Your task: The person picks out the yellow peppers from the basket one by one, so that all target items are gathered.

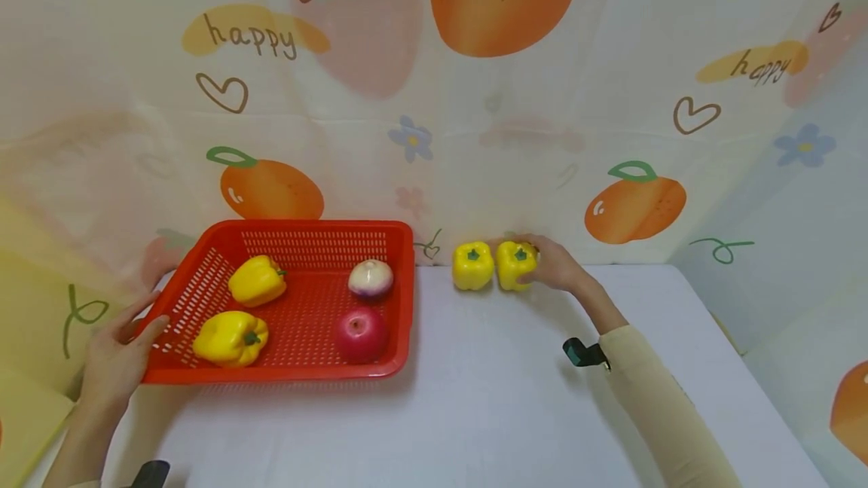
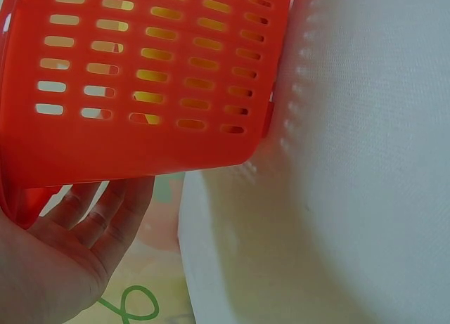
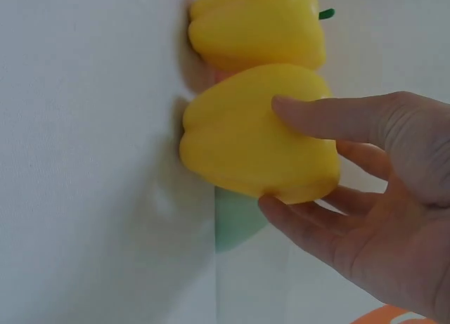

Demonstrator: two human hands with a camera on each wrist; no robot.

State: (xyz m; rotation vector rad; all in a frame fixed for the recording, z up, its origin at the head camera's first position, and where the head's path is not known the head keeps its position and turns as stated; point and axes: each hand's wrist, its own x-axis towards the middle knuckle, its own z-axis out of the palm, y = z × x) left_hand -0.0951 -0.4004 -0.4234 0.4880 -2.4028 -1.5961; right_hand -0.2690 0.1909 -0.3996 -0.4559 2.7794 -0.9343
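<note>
Yellow pepper (image 1: 472,266) btwn red basket (image 1: 271,374) & R hand (image 1: 554,262).

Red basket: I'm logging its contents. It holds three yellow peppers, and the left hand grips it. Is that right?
Not three: the head view shows two yellow peppers in the red basket. The left hand does grip it.

Left wrist view: red basket (image 2: 176,147) cropped; right: 1 yellow pepper (image 3: 260,29) (upper) cut off.

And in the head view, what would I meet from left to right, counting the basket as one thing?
Left hand → red basket → unheld yellow pepper → held yellow pepper → right hand
</note>
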